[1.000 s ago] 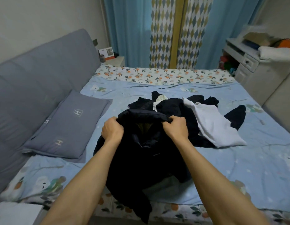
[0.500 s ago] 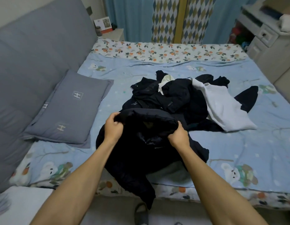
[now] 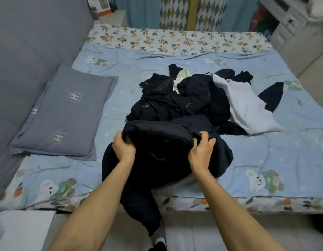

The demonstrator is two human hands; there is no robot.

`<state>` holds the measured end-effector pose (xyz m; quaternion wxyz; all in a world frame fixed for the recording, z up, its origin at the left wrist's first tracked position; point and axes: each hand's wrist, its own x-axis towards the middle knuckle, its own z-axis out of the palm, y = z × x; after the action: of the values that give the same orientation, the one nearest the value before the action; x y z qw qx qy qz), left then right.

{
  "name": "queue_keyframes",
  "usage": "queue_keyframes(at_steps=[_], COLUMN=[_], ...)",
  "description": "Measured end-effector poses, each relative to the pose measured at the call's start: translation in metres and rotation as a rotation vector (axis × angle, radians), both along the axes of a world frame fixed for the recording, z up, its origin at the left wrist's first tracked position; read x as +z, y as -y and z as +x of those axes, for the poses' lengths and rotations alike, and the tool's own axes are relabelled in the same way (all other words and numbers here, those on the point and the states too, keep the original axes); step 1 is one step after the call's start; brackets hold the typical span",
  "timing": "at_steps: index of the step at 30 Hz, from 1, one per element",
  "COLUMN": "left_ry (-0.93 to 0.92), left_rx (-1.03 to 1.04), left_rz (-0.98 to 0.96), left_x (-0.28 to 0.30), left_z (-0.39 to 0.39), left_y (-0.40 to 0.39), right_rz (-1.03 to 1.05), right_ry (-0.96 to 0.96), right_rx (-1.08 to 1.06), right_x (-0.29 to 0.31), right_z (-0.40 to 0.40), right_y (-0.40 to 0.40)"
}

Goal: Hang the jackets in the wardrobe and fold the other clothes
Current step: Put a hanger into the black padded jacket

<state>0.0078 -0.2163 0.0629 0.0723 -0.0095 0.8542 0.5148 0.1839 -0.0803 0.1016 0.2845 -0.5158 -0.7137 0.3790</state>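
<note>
Head view looks down on a bed [image 3: 184,57] with a pale blue bear-print sheet. Both forearms reach in from the bottom edge of the frame. The left hand [image 3: 123,146] and the right hand [image 3: 201,149] each grip a thick fold of a dark padded jacket [image 3: 157,156], fingers curled round the bunched fabric at its upper edge, thumbs partly buried in it. The jacket lies at the near edge of the bed, toward the middle; one limp part hangs over that edge toward the floor, and its lower end merges with a dark shape there that is hard to make out. Its front, collar and sleeves cannot be told apart in the dark cloth. Just behind it, at the bed's centre, sits a heap of dark clothes [image 3: 184,98], touching the jacket; the separate garments blur into one another. A white garment [image 3: 247,107] drapes over the heap's right side. A grey pillow [image 3: 66,113] lies along the left edge of the bed against a grey padded headboard [image 3: 30,48]. A white cabinet [image 3: 287,20] is cut off at the top right corner.
</note>
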Motion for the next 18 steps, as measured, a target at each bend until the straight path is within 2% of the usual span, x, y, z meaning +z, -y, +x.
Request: queue_keyframes(at_steps=[5,9,14,18], left_ry=[-0.294,-0.484,-0.666,-0.734], left_rx=[-0.067,-0.131,-0.148,-0.133], left_rz=[0.034,0.102,0.140,0.107], left_x=[0.059,0.123,0.198,0.230], left_z=[0.009,0.045,0.103,0.144], left_y=[0.024,0.056,0.101,0.126], right_rz=[0.154,0.274,0.495,0.560], right_ry=[-0.096,-0.165,-0.280,-0.265], right_rx=[0.046,0.029,-0.042,-0.056], right_x=[0.054,0.104,0.162,0.183], right_z=[0.023,0.064,0.128,0.164], right_y=[0.006,0.031,0.064,0.084])
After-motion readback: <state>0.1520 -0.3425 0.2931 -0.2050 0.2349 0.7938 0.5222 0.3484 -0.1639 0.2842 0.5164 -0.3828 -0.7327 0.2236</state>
